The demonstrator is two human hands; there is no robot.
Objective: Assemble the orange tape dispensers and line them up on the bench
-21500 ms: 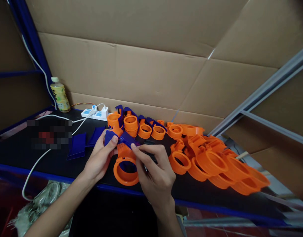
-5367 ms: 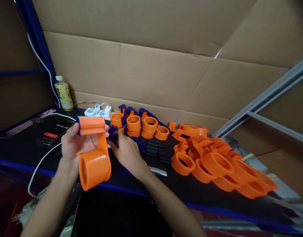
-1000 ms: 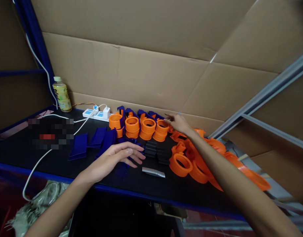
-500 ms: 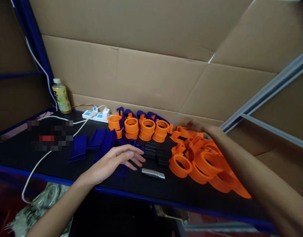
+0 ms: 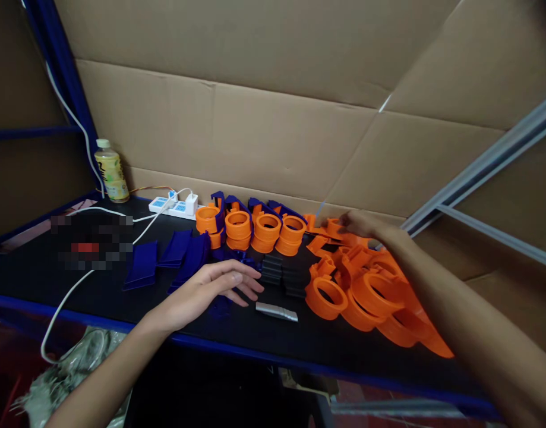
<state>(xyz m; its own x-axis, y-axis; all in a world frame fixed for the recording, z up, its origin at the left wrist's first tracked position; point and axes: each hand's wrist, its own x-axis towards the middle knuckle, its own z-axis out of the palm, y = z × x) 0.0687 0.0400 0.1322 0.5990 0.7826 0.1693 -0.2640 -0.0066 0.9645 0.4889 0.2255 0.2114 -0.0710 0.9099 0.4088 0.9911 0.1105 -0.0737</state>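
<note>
Your right hand (image 5: 360, 223) has its fingers bent at a bright orange, curved plastic part (image 5: 334, 227), back right on the black table (image 5: 103, 294); can't tell if gripped or only touched. Your left hand (image 5: 210, 283) hangs loose, holding nothing, near one slim silver tool (image 5: 276, 311). Outward: a heap of overlapping orange plastic ring holders (image 5: 377, 306), count unclear; four two-high orange ring stacks (image 5: 264, 244); one yellow-labelled bottle (image 5: 112, 178); one white power strip (image 5: 179, 206).
</note>
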